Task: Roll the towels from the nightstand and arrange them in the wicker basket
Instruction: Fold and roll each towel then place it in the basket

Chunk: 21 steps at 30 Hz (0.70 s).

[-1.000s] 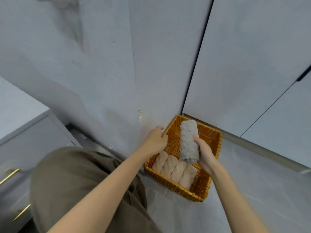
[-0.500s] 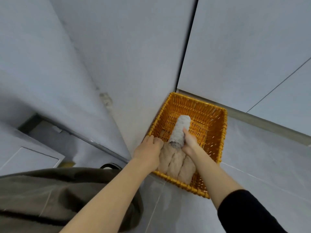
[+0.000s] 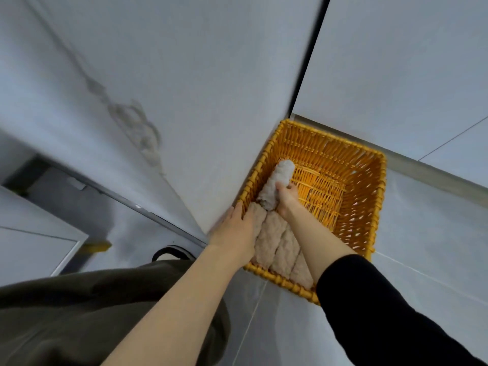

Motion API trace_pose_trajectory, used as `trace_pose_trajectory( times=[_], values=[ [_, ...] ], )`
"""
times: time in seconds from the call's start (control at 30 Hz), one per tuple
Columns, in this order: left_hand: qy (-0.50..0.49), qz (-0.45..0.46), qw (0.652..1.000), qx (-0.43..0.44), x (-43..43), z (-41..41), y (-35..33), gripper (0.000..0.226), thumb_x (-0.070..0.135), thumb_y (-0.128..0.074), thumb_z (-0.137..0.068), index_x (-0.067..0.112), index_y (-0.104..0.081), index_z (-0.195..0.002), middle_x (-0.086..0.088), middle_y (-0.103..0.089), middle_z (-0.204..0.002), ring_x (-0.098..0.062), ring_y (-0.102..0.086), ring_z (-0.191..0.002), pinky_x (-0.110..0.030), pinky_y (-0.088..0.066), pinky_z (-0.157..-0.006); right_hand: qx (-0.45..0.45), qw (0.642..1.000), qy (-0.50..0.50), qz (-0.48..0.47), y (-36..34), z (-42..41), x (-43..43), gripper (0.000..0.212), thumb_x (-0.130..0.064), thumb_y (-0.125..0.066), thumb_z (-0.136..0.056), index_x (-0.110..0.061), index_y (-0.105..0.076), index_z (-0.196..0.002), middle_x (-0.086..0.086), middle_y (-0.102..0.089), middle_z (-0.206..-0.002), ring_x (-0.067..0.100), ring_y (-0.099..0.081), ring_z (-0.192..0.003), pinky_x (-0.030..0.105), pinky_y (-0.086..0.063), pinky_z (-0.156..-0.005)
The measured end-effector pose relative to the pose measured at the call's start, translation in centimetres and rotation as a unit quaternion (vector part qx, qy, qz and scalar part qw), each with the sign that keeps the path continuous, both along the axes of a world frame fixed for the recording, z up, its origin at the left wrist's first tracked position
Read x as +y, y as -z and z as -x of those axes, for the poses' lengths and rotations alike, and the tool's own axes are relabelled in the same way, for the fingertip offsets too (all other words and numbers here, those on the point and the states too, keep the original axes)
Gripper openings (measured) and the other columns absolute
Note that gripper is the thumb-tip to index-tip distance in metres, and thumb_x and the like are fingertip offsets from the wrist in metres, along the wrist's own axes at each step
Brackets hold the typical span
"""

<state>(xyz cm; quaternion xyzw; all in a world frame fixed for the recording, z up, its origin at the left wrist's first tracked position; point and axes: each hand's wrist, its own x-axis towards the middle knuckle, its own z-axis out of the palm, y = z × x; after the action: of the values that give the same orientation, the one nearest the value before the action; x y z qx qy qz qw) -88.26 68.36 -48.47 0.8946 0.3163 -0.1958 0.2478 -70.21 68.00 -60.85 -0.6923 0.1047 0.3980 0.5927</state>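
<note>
- Grey floor tiles [image 3: 422, 247] meet pale walls [image 3: 211, 75].
- Wicker basket [image 3: 365, 207] sits in that corner.
- Beige rolled towels [image 3: 280, 244] lie side by side at its near end.
- Grey rolled towel [image 3: 277, 178] lies inside, beyond them; right hand [image 3: 286, 198] fingers curl round it.
- Left hand [image 3: 237, 231] rests relaxed fingers on the leftmost beige roll.

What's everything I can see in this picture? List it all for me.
basket: one, orange-yellow wicker, on the floor in the wall corner
beige towels: four rolls showing, side by side at the basket's near end
grey towel: one roll, inside the basket by its left wall, beyond the beige ones
walls: pale grey, behind the basket
floor: grey tiles
olive cloth: the person's clothing, lower left
black sleeve: one, on the right arm
left hand: rests on the leftmost beige roll
right hand: grips the grey towel
</note>
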Motion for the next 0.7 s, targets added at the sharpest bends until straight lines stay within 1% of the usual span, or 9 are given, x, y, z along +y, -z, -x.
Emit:
trace_pose_trajectory(
  times=[0.13,0.2,0.3,0.37,0.43,0.5,0.57,0.63,0.7],
  values=[
    [0.002,0.008,1.000,0.009,0.0,0.1,0.0,0.066,0.022,-0.039,-0.099,0.014,0.000,-0.152,-0.010,0.005,-0.160,-0.025,-0.003,-0.147,-0.035,-0.013,-0.119,0.008,0.999,-0.042,0.019,1.5,0.5,0.9,0.036,-0.010,-0.036,-0.102,-0.004,-0.049,-0.135,0.013,-0.058,-0.128,0.029,-0.060,-0.112,0.044,-0.050,-0.098],
    [0.007,0.008,1.000,0.017,0.1,0.4,0.1,0.064,0.022,-0.038,-0.099,0.012,-0.004,-0.152,-0.011,0.005,-0.160,-0.025,-0.004,-0.147,-0.038,-0.018,-0.118,-0.038,0.991,-0.100,0.080,3.2,0.3,1.0,0.042,-0.015,-0.037,-0.100,-0.012,-0.045,-0.141,0.013,-0.051,-0.138,0.033,-0.054,-0.120,0.048,-0.048,-0.100],
    [0.019,0.003,0.999,0.030,0.2,0.7,0.1,0.062,0.021,-0.039,-0.099,0.010,-0.008,-0.152,-0.012,0.005,-0.159,-0.027,-0.005,-0.147,-0.040,-0.022,-0.117,-0.163,0.953,-0.141,0.214,2.4,0.4,0.1,0.050,-0.018,-0.042,-0.096,-0.030,-0.039,-0.144,0.012,-0.043,-0.136,0.036,-0.051,-0.115,0.048,-0.047,-0.099],
    [0.020,0.000,0.999,0.028,0.2,0.7,-0.1,0.064,0.021,-0.040,-0.099,0.012,-0.006,-0.152,-0.012,0.004,-0.160,-0.027,-0.006,-0.146,-0.040,-0.022,-0.117,-0.244,0.934,-0.156,0.207,2.2,0.2,-0.7,0.056,-0.004,-0.041,-0.096,-0.028,-0.035,-0.146,0.013,-0.035,-0.132,0.031,-0.052,-0.103,0.033,-0.045,-0.097],
    [0.019,-0.004,1.000,0.018,0.0,0.5,-0.5,0.065,0.019,-0.041,-0.099,0.013,-0.004,-0.152,-0.011,0.004,-0.160,-0.026,-0.007,-0.146,-0.039,-0.022,-0.117,-0.296,0.897,-0.251,0.210,1.9,0.0,-1.4,0.062,0.007,-0.040,-0.093,-0.019,-0.032,-0.149,0.014,-0.030,-0.139,0.030,-0.050,-0.109,0.023,-0.038,-0.095],
    [0.017,-0.004,1.000,0.009,-0.2,0.4,-0.7,0.065,0.017,-0.041,-0.099,0.012,-0.005,-0.152,-0.010,0.005,-0.160,-0.025,-0.007,-0.147,-0.039,-0.024,-0.116,-0.309,0.847,-0.365,0.232,2.0,-0.3,-1.6,0.065,0.004,-0.040,-0.093,-0.015,-0.021,-0.153,0.016,-0.021,-0.150,0.033,-0.042,-0.126,0.027,-0.034,-0.105],
    [0.013,0.005,1.000,0.008,-0.3,0.4,-0.8,0.063,0.015,-0.042,-0.098,0.011,-0.008,-0.152,-0.009,0.007,-0.160,-0.023,-0.003,-0.147,-0.039,-0.026,-0.116,-0.285,0.808,-0.444,0.262,1.6,-1.0,-1.6,0.069,-0.006,-0.040,-0.096,-0.017,-0.008,-0.155,0.015,-0.016,-0.157,0.035,-0.034,-0.137,0.035,-0.031,-0.112],
    [0.012,0.009,1.000,0.010,-0.4,0.3,-1.1,0.062,0.014,-0.042,-0.098,0.011,-0.011,-0.152,-0.008,0.008,-0.160,-0.022,-0.002,-0.147,-0.039,-0.026,-0.116,-0.262,0.774,-0.502,0.282,0.4,-1.7,-1.8,0.069,-0.011,-0.038,-0.099,-0.017,0.003,-0.154,0.013,-0.019,-0.158,0.033,-0.034,-0.138,0.037,-0.034,-0.110],
    [0.010,0.010,1.000,0.007,-0.3,0.2,-1.5,0.062,0.015,-0.042,-0.098,0.012,-0.012,-0.152,-0.008,0.007,-0.160,-0.022,-0.004,-0.147,-0.039,-0.027,-0.115,-0.242,0.763,-0.533,0.275,-0.8,-2.2,-2.0,0.067,-0.011,-0.035,-0.101,-0.015,0.007,-0.153,0.014,-0.022,-0.157,0.033,-0.039,-0.134,0.038,-0.038,-0.107]
  ],
)
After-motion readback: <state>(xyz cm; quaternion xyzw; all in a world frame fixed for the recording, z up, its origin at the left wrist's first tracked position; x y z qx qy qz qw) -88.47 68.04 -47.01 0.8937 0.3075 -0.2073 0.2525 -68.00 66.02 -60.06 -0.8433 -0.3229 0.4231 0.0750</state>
